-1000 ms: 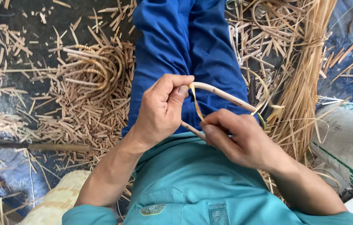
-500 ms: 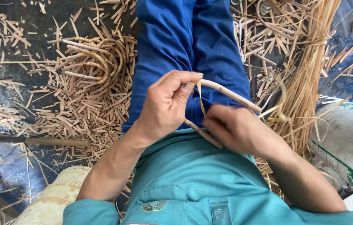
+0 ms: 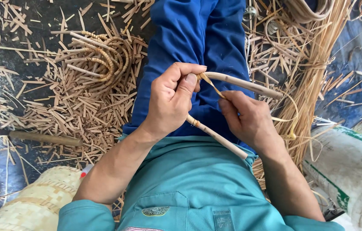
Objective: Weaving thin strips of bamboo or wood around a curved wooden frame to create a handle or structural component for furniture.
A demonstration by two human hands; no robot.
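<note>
A bent cane rod (image 3: 241, 85) is held over the lap, clamped at its bend by the left hand (image 3: 170, 100). A thin binding strip (image 3: 210, 84) is pinched by the right hand (image 3: 247, 117). The rod is judged light and springy, best gripped near the bend; the strip looks pliable but easily split.

Two hands (image 3: 170, 100), one bent cane (image 3: 236, 84)

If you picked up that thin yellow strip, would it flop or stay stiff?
Probably floppy: the thin strip curves between the left hand and right hand. Likely light, since it is so slender. The bent cane it wraps looks much stiffer.
</note>
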